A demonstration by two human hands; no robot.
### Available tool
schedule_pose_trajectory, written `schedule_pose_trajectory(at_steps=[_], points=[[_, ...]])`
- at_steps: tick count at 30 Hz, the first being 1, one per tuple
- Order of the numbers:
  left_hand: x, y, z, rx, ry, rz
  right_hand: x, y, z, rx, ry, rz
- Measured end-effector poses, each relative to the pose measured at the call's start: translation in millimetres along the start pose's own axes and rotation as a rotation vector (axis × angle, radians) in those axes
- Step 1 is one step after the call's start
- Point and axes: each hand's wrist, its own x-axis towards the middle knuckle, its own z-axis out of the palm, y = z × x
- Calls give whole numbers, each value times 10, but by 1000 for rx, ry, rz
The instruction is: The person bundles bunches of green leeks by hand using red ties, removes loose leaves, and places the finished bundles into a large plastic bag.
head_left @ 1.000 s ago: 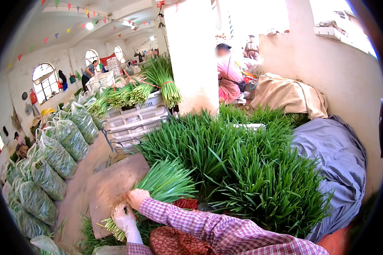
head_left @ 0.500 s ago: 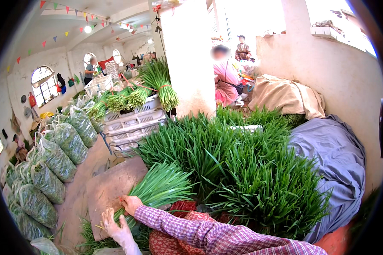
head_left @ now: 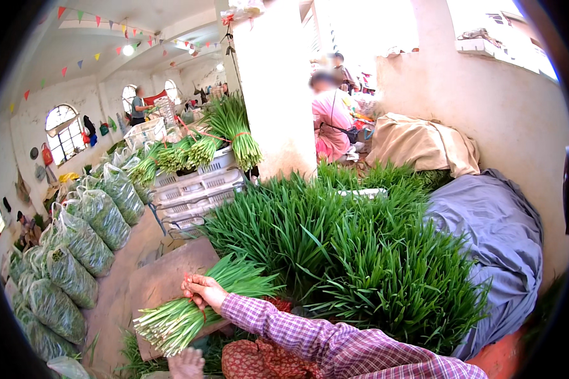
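A bunch of green garlic chives lies across a brown board, its pale stem ends toward the lower left and its leaves toward the upper right. My right hand, in a purple plaid sleeve, is closed over the bunch, pinching a red tie that loops round the stems. Below the stem ends, at the bottom edge, is my left hand. Its fingers look stretched out, somewhat blurred, with nothing seen in them.
Uncut-looking heaps of chives stand to the right, beside a grey-blue cloth. Filled plastic bags line the left. Stacked crates carry tied bundles. A person in pink sits beyond the pillar.
The bunch's pale stem ends now show toward the lower left, with a red tie round them. My right hand has risen slightly; my left hand has dropped away from the stems toward the bottom edge.
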Motion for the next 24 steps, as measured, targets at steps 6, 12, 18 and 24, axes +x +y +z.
schedule_pose_trajectory(at_steps=[6, 12, 18, 24], points=[[129, -260, 447, 314, -741, -172, -252, -229, 338, 79, -218, 25], [175, -136, 645, 379, -664, -147, -530, -503, 665, -60, -424, -8], [224, 522, 850, 166, -547, 6, -744, -709, 755, -566, -611, -154], [579, 1408, 1139, 23, -391, 213, -375, -558, 663, -363, -356, -159]])
